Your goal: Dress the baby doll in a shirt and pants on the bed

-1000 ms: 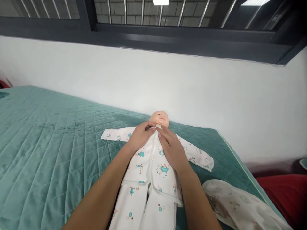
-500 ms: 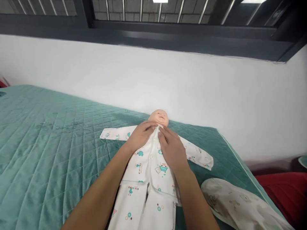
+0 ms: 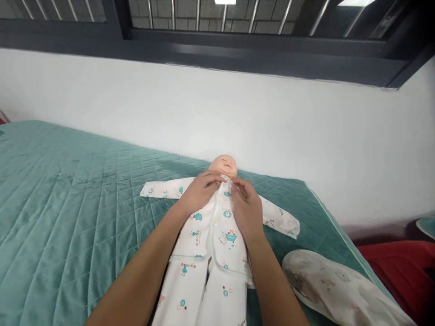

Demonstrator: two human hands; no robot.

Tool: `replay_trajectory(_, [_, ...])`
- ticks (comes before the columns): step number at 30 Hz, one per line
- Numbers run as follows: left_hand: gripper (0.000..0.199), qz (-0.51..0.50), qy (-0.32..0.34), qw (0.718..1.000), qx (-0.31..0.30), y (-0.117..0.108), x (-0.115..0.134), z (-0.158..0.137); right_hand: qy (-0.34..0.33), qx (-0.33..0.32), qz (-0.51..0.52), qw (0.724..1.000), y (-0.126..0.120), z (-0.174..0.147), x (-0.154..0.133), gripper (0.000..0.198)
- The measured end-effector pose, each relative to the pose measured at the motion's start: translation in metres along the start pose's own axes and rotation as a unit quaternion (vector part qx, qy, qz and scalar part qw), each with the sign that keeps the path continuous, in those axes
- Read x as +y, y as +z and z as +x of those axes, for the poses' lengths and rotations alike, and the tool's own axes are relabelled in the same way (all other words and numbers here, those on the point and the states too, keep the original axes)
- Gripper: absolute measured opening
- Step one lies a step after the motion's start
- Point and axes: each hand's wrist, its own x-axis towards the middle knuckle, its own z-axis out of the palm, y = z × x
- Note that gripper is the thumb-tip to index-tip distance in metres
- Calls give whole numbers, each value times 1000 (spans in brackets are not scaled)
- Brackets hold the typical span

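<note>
A baby doll [image 3: 224, 165] lies on its back on the bed, its head toward the wall. It wears a white printed baby jacket [image 3: 227, 235] with long sleeves spread to both sides, over matching trousers [image 3: 224, 294]. At the collar, my left hand [image 3: 200, 192] has its fingers closed on the jacket's edge just below the doll's chin. Across from it, my right hand [image 3: 247, 206] pinches the other side of the collar with bent fingers. A round button [image 3: 215, 221] shows lower on the jacket front. My fingers partly hide the neck opening.
A green quilted bedspread [image 3: 84, 194] covers the bed, which meets a white wall [image 3: 204, 108] behind the doll. A pale printed cloth item [image 3: 333, 285] lies at the right, beside the bed's edge. Beyond that edge is something red [image 3: 401, 267]. A dark-framed, barred window [image 3: 210, 45] is above.
My right hand has shifted slightly; its thumb and fingers now sit farther to the right, uncovering more of the jacket front. My left hand stays at the collar. The view has moved slightly.
</note>
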Motion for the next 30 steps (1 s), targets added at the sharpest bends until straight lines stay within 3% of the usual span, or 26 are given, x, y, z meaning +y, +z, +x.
replay_trajectory(5, [22,1,2,999,32,4,0,-7,-54,-42,8,998,-2,-1,-2,18])
replay_trajectory(9, [15,-32,2,998,62,3,2,-24,-52,-65,30,996,-5,-11,-6,17])
replay_trajectory(20, [22,-107,6,992,-64,-18,1,-36,-105,-83,-15,991,-14,-39,-9,15])
replay_trajectory(30, [23,-113,-4,990,-80,-22,3,-36,-131,-68,-66,987,-13,-39,-16,19])
